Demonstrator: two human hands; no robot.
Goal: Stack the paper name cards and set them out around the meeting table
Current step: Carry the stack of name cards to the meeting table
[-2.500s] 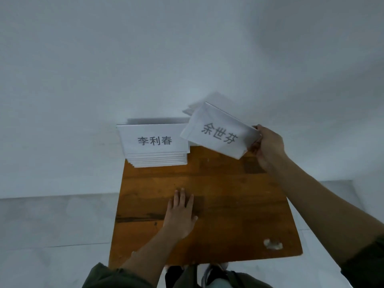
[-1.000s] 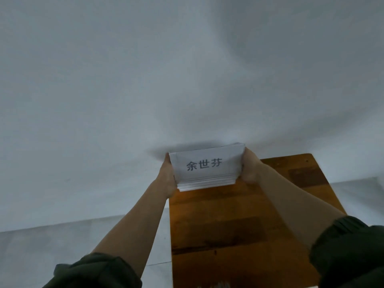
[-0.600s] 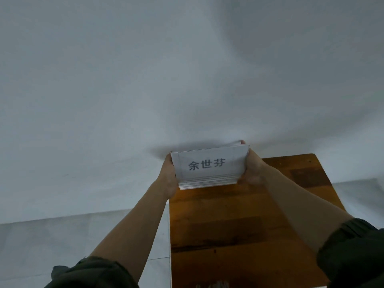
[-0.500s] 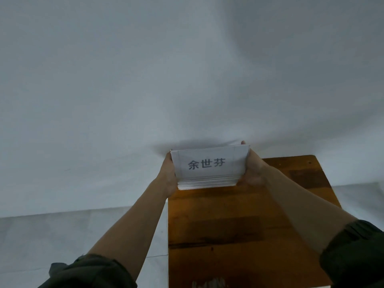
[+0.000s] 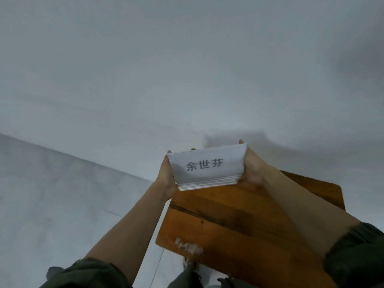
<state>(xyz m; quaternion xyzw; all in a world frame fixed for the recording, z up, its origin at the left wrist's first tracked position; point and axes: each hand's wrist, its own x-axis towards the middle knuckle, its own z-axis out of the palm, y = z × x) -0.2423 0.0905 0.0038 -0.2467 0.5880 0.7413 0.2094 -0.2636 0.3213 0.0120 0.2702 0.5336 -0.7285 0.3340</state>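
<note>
A stack of white paper name cards (image 5: 207, 168), the top one printed with three dark characters, is held between both my hands above the far end of a small wooden table (image 5: 239, 225). My left hand (image 5: 167, 173) grips the stack's left end, with fingertips showing over its top corner. At the right end my right hand (image 5: 252, 166) grips the stack. The stack's lower edge is near the tabletop; whether it touches I cannot tell.
A plain white wall fills the upper view. Grey floor lies to the left of the table. The table's near left corner has a pale scuffed patch (image 5: 189, 247). My dark sleeves and shoes show at the bottom edge.
The loose card in my right hand went onto the stack, and both hands took hold of the stack. In the last half second the view swung left and tilted; the grip is unchanged.
</note>
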